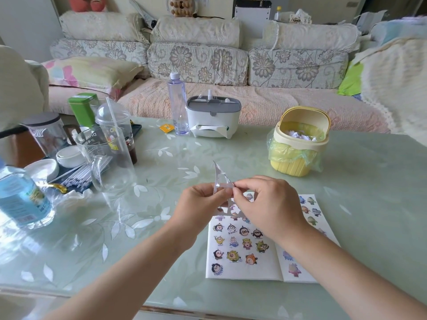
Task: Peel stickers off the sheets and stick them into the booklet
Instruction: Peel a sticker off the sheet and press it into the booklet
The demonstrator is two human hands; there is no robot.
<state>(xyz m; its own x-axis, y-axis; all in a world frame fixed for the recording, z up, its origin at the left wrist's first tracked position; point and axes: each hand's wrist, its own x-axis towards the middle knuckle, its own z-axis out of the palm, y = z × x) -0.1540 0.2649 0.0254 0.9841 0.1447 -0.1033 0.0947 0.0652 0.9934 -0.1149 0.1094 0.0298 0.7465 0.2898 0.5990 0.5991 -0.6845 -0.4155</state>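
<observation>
Both hands meet above the table's [369, 181] near middle: the left hand [203, 200] pinches a ragged, see-through sticker sheet [220, 179] between thumb and fingers, and the right hand [268, 204] comes in from the other side, its fingertips [233, 192] closed on the same sheet just where the left grips it. The sheet is held in the air. One thin point curls upward and a tattered bit hangs below the hands, over the top of the booklet [240, 269]. Whether a sticker is coming free under the fingers I cannot tell. The booklet lies open and flat beneath the right wrist, near the table's front edge. Its left page carries rows of small cartoon stickers, and the right page, partly hidden by the forearm, shows a few more. Farther back on the right stands a yellow bin [298, 162] with a bag liner and crumpled paper inside. A tissue box [213, 115] and a clear bottle [178, 105] stand side by side at the far edge. Cups, a glass [111, 172] and a jug [20, 197] crowd the left. A flowered sofa [198, 63] runs behind.
</observation>
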